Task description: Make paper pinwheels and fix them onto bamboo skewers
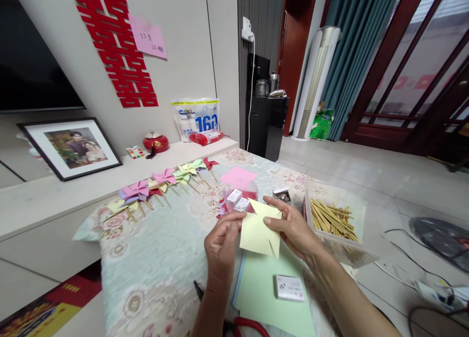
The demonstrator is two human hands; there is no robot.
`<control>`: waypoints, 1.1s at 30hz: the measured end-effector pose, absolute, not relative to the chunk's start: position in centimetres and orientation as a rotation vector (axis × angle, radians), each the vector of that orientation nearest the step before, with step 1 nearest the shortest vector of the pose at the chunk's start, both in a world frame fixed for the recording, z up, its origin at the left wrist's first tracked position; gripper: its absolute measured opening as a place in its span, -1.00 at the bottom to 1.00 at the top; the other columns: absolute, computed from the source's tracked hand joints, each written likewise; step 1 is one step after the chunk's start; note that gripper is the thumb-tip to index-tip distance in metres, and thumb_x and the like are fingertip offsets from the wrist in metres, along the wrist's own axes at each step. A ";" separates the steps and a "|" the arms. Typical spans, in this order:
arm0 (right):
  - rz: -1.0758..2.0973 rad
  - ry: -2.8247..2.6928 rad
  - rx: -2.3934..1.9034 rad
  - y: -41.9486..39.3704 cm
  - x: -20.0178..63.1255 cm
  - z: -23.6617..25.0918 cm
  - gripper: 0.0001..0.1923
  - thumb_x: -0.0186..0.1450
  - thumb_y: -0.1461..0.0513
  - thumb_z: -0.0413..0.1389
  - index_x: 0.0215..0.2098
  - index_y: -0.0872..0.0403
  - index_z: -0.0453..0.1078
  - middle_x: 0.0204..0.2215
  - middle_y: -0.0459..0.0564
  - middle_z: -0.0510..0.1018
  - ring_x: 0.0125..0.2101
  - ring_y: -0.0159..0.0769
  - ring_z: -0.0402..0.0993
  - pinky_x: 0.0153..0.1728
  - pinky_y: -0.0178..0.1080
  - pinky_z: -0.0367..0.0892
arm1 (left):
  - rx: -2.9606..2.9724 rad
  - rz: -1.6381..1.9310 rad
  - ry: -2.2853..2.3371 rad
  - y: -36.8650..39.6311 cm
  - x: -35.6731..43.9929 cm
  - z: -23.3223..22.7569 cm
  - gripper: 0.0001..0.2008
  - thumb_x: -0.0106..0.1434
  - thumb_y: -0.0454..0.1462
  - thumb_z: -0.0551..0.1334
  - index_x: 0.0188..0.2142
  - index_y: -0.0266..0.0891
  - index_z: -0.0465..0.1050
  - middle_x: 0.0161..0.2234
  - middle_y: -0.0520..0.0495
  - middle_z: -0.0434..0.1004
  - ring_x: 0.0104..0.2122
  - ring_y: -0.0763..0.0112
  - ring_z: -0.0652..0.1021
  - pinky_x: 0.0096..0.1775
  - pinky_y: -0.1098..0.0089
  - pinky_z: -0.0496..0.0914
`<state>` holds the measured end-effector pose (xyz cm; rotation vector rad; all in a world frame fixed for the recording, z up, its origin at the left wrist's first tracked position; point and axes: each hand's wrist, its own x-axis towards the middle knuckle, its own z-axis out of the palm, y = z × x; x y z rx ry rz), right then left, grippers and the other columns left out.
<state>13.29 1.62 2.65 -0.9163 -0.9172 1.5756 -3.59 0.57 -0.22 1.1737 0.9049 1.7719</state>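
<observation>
My right hand [295,227] grips a pale yellow paper square [254,233] with slits cut in from its corners, the thumb lying on its face near the middle. At the paper's left edge my left hand [222,242] is closed, its index fingertip touching the edge. Whatever may sit between its thumb and finger is hidden. Below lies a stack of green paper sheets [271,288] with a small white box [289,288] on top. Two more small white boxes [234,197] rest in a clear container behind the paper. Beside it stands an open little box [281,196] of metal bits.
Finished paper pinwheels [164,177] on sticks lie in a row at the table's left edge. A clear bin [366,251] of thin sticks stands at right. Red-handled pliers [251,325] lie nearest me. A pink sheet [238,177] lies behind. Cables [397,249] run over the floor.
</observation>
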 end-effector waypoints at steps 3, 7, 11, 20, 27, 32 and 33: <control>1.440 -1.022 -0.982 1.8 13.3 2.3 -0.06 0.04 0.23 0.41 0.31 0.12 0.14 -0.14 0.08 0.65 -0.24 -0.21 0.58 -0.17 -0.18 0.43 | 0.972 1.676 0.873 0.7 -3.2 0.1 -0.72 0.21 -0.11 0.26 -0.41 -0.28 0.61 -0.13 -0.26 0.60 -0.19 0.13 0.59 -0.18 0.27 0.47; 1.267 -1.150 -1.064 1.9 13.3 2.4 -0.13 0.09 0.22 0.34 0.32 0.08 0.16 -0.08 0.08 0.60 -0.20 -0.17 0.55 -0.17 -0.15 0.43 | 0.699 1.539 0.836 0.9 -3.1 1.0 -0.57 0.20 -0.07 0.29 -0.01 -0.26 0.47 -0.22 -0.16 0.63 -0.28 0.21 0.63 -0.25 0.31 0.49; 1.170 -1.239 -1.119 2.1 13.3 2.3 -0.16 0.11 0.22 0.31 0.32 0.04 0.16 -0.09 0.06 0.58 -0.23 -0.16 0.54 -0.21 -0.14 0.45 | 0.723 1.350 0.826 0.7 -3.2 1.4 -0.29 0.02 -0.15 0.46 0.13 -0.31 0.34 -0.20 -0.23 0.66 -0.24 0.12 0.65 -0.20 0.28 0.50; 1.134 -1.209 -1.017 2.1 12.4 2.0 0.02 0.14 0.21 0.30 0.43 0.04 -0.14 -0.35 -0.11 0.52 -0.34 -0.26 0.50 -0.31 -0.24 0.41 | 0.750 1.302 1.014 0.9 -2.7 -0.3 -0.61 -0.01 -0.23 0.45 -0.19 -0.37 0.51 -0.36 -0.20 0.69 -0.44 0.19 0.65 -0.36 0.32 0.51; 0.850 -1.548 -1.053 1.6 12.2 2.2 -0.23 0.22 0.18 0.24 0.35 0.02 0.12 -0.25 -0.02 0.57 -0.24 -0.20 0.49 -0.14 -0.15 0.38 | 0.684 1.367 1.018 0.9 -2.3 0.0 -0.63 0.01 -0.24 0.41 -0.18 -0.35 0.53 -0.41 -0.15 0.68 -0.48 0.25 0.63 -0.40 0.36 0.48; 0.655 -1.853 -0.948 1.0 12.3 2.9 -0.40 0.31 0.14 0.17 0.30 0.00 0.23 -0.17 0.00 0.62 -0.10 -0.11 0.46 0.04 -0.05 0.28 | 0.638 1.366 0.976 1.0 -2.3 0.1 -0.58 -0.05 -0.23 0.46 -0.17 -0.34 0.55 -0.39 -0.13 0.68 -0.41 0.23 0.64 -0.36 0.36 0.48; 0.619 -1.893 -0.912 0.9 12.4 2.9 -0.44 0.33 0.12 0.14 0.28 -0.01 0.26 -0.15 0.01 0.62 -0.07 -0.09 0.44 0.06 -0.03 0.25 | 0.635 1.371 0.964 1.0 -2.4 0.0 -0.56 -0.08 -0.24 0.48 -0.17 -0.33 0.55 -0.39 -0.12 0.68 -0.40 0.23 0.64 -0.35 0.36 0.48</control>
